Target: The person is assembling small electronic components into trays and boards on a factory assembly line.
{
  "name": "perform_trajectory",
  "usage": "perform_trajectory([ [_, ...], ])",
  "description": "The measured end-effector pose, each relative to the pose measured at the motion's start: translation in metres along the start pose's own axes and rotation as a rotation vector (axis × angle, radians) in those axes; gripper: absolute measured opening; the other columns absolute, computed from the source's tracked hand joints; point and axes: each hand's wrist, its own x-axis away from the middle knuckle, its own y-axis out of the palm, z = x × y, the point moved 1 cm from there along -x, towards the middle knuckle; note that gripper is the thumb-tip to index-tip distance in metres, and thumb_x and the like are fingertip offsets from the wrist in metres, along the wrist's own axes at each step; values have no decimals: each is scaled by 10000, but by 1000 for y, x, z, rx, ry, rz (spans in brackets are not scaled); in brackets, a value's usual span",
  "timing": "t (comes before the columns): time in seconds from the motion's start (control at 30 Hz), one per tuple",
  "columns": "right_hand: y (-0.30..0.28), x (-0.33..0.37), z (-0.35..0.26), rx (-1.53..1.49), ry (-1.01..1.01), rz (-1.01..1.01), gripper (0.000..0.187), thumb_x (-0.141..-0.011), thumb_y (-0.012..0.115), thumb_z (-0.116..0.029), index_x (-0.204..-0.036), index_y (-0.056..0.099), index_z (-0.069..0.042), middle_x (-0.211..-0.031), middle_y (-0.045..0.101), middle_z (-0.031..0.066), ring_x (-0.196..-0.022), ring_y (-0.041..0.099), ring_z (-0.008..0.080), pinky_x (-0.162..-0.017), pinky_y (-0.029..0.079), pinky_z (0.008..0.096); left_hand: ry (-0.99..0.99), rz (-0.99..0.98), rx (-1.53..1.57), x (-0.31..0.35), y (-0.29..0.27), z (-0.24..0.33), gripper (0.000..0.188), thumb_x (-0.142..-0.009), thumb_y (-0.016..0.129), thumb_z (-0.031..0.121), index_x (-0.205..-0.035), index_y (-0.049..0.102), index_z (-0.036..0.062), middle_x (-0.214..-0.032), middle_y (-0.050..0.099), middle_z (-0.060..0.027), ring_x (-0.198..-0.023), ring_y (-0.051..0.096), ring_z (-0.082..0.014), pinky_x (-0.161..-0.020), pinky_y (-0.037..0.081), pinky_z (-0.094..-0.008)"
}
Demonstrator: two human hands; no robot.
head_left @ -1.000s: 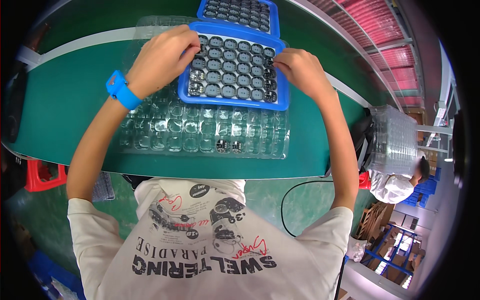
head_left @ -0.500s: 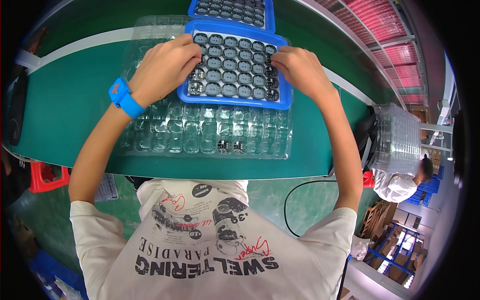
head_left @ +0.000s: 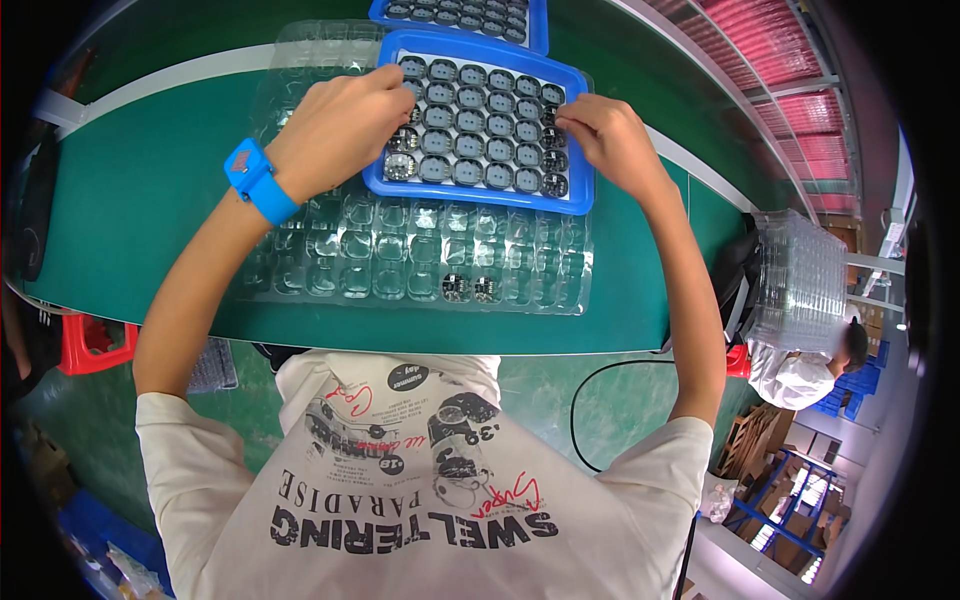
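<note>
A blue tray point(head_left: 480, 199) holds rows of rounded grey housings point(head_left: 468, 146). Several pieces in its outer columns show dark, shiny circuit boards point(head_left: 400, 166). My left hand point(head_left: 345, 125), with a blue band point(head_left: 262, 185) on its wrist, is at the tray's left column, fingertips pinched together. Over the right column, my right hand point(head_left: 612, 140) has its thumb and fingers pinched too. Whatever is between either hand's fingertips is too small or hidden to name. Closer to me, two small circuit boards point(head_left: 455, 288) sit in a clear blister tray point(head_left: 355, 278), which extends under the blue tray.
A second blue tray point(head_left: 460, 25) of similar housings stands beyond the first. All rest on a green table point(head_left: 180, 200). To the right rises a stack of clear trays point(head_left: 797, 285), with a person point(head_left: 795, 375) beside it. A red stool point(head_left: 95, 345) is at left.
The whole view has shifted slightly, so the trays appear a little higher and further right. Both hands stay pinched at the same side columns, with only small finger movement.
</note>
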Motion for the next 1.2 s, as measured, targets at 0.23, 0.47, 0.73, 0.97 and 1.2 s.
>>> perform_trajectory([
  [0.23,0,-1,0,15,-34,8,92,-821,670,-36,-887,679,28,-804,654,170,-709,629,338,-642,492,399,51,-155,-170,-10,-1,4,115,-688,661,-36,-788,622,7,-923,599,-137,-786,638,-359,-662,534,-445],
  [0.47,-21,-10,-10,-67,118,-176,99,-841,653,-44,-899,679,31,-760,653,141,-637,622,246,-593,472,338,11,-379,59,-22,-11,-10,93,-856,610,92,-836,608,2,-835,599,-168,-750,594,-371,-649,472,-445],
  [0.73,-8,53,-129,-91,-85,-438,198,-779,728,-211,-807,629,-43,-721,611,121,-629,635,299,-531,484,412,48,-431,237,39,-20,94,189,-834,630,195,-781,616,14,-705,635,-158,-657,653,-341,-577,524,-427],
  [0.97,21,78,-146,-23,-144,-510,215,-787,703,-170,-738,560,-17,-705,585,108,-660,634,300,-527,484,418,155,-488,108,64,8,116,182,-839,645,189,-808,589,18,-804,570,-92,-636,655,-240,-484,503,-355],
  [1.2,-34,36,-95,-151,-35,-162,66,-797,662,-24,-862,651,-21,-788,615,142,-742,626,342,-635,483,401,158,-420,103,76,19,118,166,-801,671,151,-822,587,10,-865,533,-112,-622,633,-233,-486,503,-355],
])
